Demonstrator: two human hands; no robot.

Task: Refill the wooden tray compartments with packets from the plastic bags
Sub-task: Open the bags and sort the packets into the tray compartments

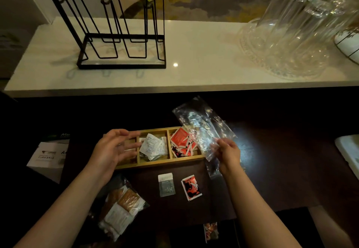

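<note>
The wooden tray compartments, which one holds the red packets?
The right-hand compartment, under the clear plastic bag in the right hand. The middle one holds white packets; the left hand covers the left one.

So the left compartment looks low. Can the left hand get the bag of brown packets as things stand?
Probably yes. The left hand is open and empty over the tray, and the bag of brown packets lies uncovered beside that forearm on the dark table.
</note>
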